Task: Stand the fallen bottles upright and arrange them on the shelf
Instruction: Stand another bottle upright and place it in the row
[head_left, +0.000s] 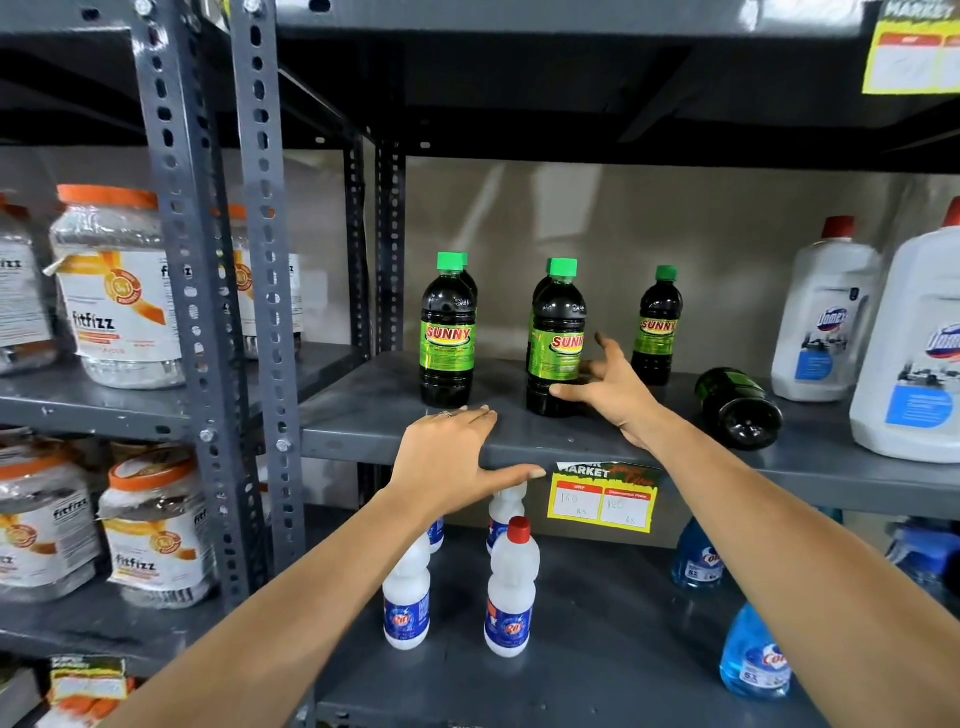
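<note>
Dark Sunny bottles with green caps stand on the grey shelf (374, 400): a left pair (448, 338), a middle pair (555, 343) and a single one further back (657, 327). One dark bottle (740, 408) lies on its side to the right, base toward me. My right hand (610, 387) is spread beside the middle front bottle, thumb touching its lower side, fingers not closed round it. My left hand (452, 462) rests flat on the shelf's front edge, holding nothing.
Large white Domex bottles (826, 317) stand at the right end of the shelf. A yellow price tag (602, 499) hangs on the shelf lip. Below are white bottles (511, 592) and blue ones (756, 654). Fitfizz jars (117, 291) fill the left rack behind grey uprights (260, 260).
</note>
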